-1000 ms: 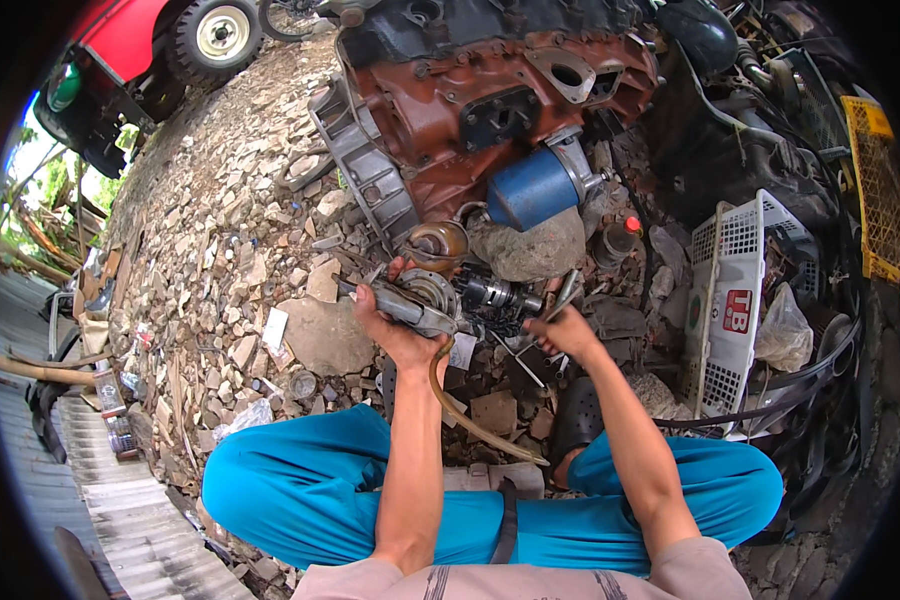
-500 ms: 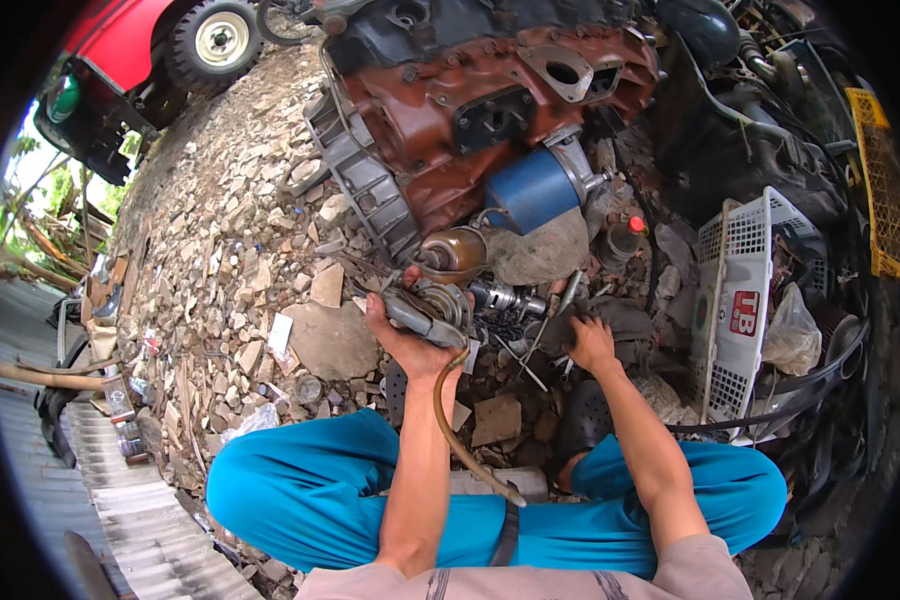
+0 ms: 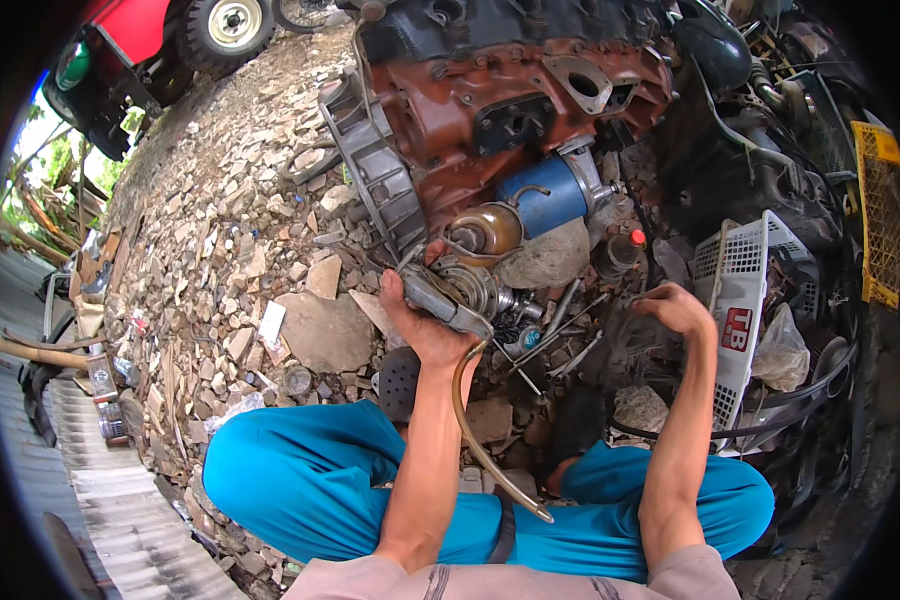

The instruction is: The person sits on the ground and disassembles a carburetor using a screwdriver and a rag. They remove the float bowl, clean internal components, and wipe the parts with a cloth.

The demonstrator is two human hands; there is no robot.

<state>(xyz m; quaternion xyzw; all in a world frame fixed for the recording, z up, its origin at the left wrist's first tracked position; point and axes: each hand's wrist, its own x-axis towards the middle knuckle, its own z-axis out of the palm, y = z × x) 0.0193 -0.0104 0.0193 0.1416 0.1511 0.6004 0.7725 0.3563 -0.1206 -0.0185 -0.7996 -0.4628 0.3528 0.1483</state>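
My left hand (image 3: 428, 332) is closed around a grey metal part with a round, ringed body (image 3: 473, 283), held over the stony ground. From its near end a brownish flexible hose (image 3: 464, 412) curves down toward my lap. My right hand (image 3: 682, 308) is raised to the right, fingers bent and pinched on a dark rag (image 3: 630, 338), which hangs below and looks blurred. Between the hands lie a shiny cylindrical metal piece (image 3: 518, 303) and several slim metal tools (image 3: 560, 335). Just beyond the held part is an amber-brown rounded canister (image 3: 485, 235).
A large red-brown engine block (image 3: 440, 130) with a blue cylinder (image 3: 545, 195) stands ahead. A red-capped bottle (image 3: 622, 255) and a white plastic crate (image 3: 745, 330) are on the right. Flat stones (image 3: 325, 335) and rubble cover the left; corrugated sheets (image 3: 120, 500) lie lower left.
My right hand has lifted from the ground and moved right, drawing the dark rag with it. My left hand still holds the metal part, now tilted differently. The view has shifted slightly.
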